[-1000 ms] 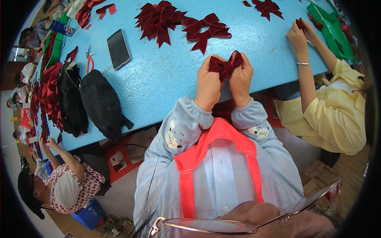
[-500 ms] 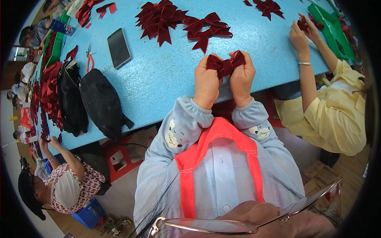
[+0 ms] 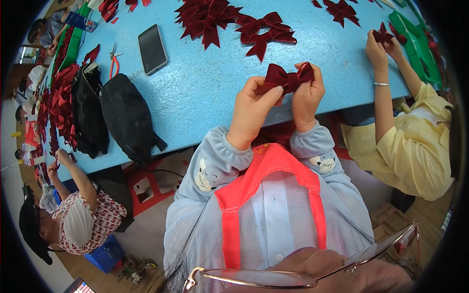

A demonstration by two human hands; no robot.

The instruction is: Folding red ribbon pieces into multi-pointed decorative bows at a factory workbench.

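A dark red velvet bow (image 3: 289, 81) is held up near the table's front edge, between my two hands. My left hand (image 3: 252, 108) pinches its left loop, thumb in front, with the other fingers partly hidden behind the fabric. At the right loop, my right hand (image 3: 308, 99) is closed on the bow, its fingertips curled at the upper edge. The knot in the middle shows between the hands. Just beyond them lie a few finished bows (image 3: 267, 34), and farther left is a larger pile of bows (image 3: 207, 18).
On the blue table (image 3: 195, 93) lie a phone (image 3: 152, 50), orange-handled pliers (image 3: 114, 64) and black pouches (image 3: 128, 117). Red ribbon pieces (image 3: 62, 100) are heaped at left. Co-workers sit on both sides; the right one's hands (image 3: 378, 51) hold red ribbon near a green tray (image 3: 415, 49).
My left hand has turned and shifted its hold, the thumb now lying across the bow's left loop. The bow has tilted, its right end higher. The whole view has shifted slightly.
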